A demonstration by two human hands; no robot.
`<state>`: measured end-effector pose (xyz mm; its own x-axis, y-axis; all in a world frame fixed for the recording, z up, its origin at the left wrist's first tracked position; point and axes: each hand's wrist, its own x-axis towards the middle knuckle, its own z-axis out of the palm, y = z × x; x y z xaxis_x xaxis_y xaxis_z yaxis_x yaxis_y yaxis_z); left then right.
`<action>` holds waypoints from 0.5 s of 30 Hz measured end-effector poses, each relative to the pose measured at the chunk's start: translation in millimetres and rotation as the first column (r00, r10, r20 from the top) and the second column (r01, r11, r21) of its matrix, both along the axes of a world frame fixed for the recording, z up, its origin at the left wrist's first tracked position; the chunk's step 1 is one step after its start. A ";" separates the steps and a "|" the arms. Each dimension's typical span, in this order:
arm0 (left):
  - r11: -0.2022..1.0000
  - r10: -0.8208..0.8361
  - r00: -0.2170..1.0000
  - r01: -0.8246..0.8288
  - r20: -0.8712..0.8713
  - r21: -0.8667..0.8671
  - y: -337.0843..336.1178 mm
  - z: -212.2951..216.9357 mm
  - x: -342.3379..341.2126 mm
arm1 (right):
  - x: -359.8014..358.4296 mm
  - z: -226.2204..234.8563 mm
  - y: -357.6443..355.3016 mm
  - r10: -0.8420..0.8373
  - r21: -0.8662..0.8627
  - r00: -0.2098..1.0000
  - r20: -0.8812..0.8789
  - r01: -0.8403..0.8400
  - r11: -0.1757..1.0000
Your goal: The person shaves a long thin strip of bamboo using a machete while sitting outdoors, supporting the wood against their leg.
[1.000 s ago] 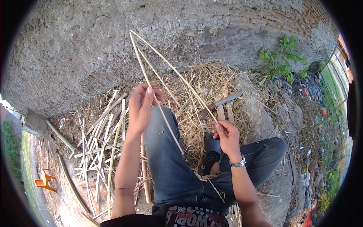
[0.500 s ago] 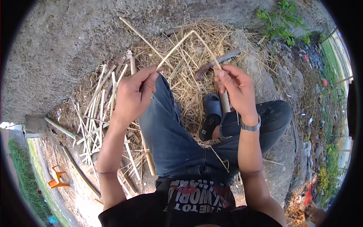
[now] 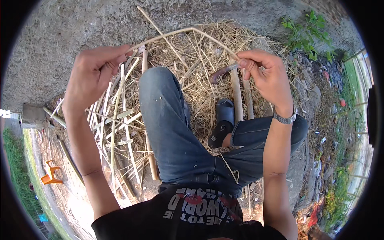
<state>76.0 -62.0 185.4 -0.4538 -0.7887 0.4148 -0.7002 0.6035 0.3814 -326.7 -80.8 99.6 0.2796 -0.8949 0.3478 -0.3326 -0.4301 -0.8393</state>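
While we sit over the straw [image 3: 200, 76], our left hand [image 3: 93, 76] and right hand [image 3: 269, 76] each pinch an end of one strip [image 3: 188, 30]. Both sets of fingers are closed on it (bowing it into an arch between them).

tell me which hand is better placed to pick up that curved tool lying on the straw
Right, probably. The right hand pinches one end of the thin bent strip directly beside the curved tool. The left hand pinches the other end, across the raised knee from it.
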 end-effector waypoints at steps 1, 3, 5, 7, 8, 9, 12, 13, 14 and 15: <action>0.997 -0.043 0.999 0.043 -0.013 0.064 -4.4 -0.1 6.7 | 5.1 -2.5 -4.2 -0.002 -0.007 1.000 -0.009 0.002 1.000; 0.997 -0.022 0.998 0.018 0.051 0.077 -15.3 15.9 16.3 | 7.9 2.1 -17.0 -0.062 -0.163 0.998 0.019 0.064 0.984; 0.996 -0.092 0.993 0.090 0.070 0.028 -30.4 26.9 20.5 | 3.8 30.7 -27.6 -0.258 -0.406 0.959 -0.119 0.190 0.894; 0.997 -0.020 0.988 0.007 0.151 0.081 -45.9 22.2 21.3 | 1.3 43.3 -43.7 -0.254 -0.393 0.954 -0.160 0.174 0.903; 0.995 -0.058 0.996 0.051 0.071 0.090 -57.0 13.6 14.1 | -10.9 50.6 -52.4 -0.211 -0.338 0.951 -0.226 0.127 0.933; 0.991 -0.094 0.996 0.093 0.004 0.098 -66.4 6.8 9.7 | -15.8 50.5 -61.4 -0.163 -0.276 0.948 -0.273 0.085 0.957; 0.969 -0.199 0.975 0.210 -0.094 0.127 -92.4 -6.5 5.8 | -14.3 56.7 -80.8 0.025 -0.254 0.971 -0.236 -0.086 0.963; 0.953 -0.240 0.962 0.259 -0.131 0.159 -99.5 -9.7 4.8 | -12.2 61.9 -84.3 0.126 -0.189 0.950 -0.287 -0.185 0.965; 0.940 -0.271 0.953 0.292 -0.136 0.177 -108.6 -15.8 -0.8 | -13.9 64.4 -93.2 0.188 -0.296 0.922 -0.339 -0.294 0.909; 0.926 -0.297 0.946 0.319 -0.134 0.202 -115.1 -22.3 -7.0 | -16.4 60.5 -100.7 0.145 -0.311 0.931 -0.336 -0.255 0.916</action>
